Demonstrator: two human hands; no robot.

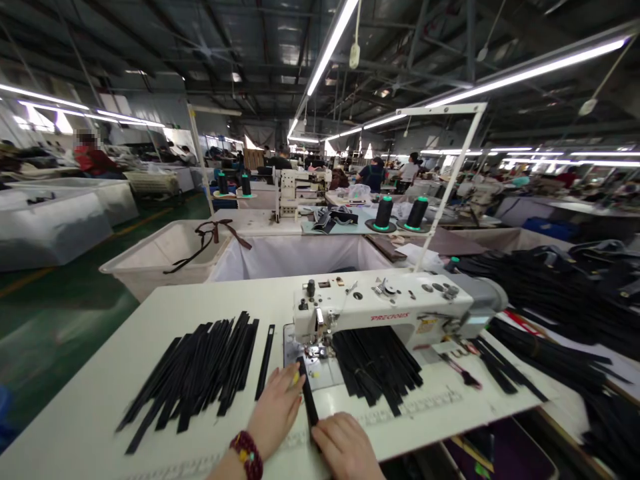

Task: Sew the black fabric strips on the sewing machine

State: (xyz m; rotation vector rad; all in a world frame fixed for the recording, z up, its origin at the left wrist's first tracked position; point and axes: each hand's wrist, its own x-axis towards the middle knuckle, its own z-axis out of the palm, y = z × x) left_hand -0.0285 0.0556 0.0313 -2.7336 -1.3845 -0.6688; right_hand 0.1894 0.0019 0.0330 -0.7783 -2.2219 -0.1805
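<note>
A black strip [309, 395] runs from under the presser foot [316, 350] of a white sewing machine [360, 303] toward me. My left hand [276, 402] has its fingers pressed together at the strip's left edge, close to the foot; a small yellow patch shows at the fingertips. Lower down, my right hand [347, 445] grips the strip's near end, its fingers curled and partly hidden. One separate strip [265, 360] lies left of the machine plate. Further left is a spread pile of similar strips [200, 373], and another bundle [377, 367] sits under the machine arm.
Loose black strips [505, 367] lie at the table's right end, beside heaped dark pieces [545, 293]. Behind the table [175, 307] stand a pale bin [165, 250] with straps over its rim and black thread cones [384, 215]. Other people work in the background.
</note>
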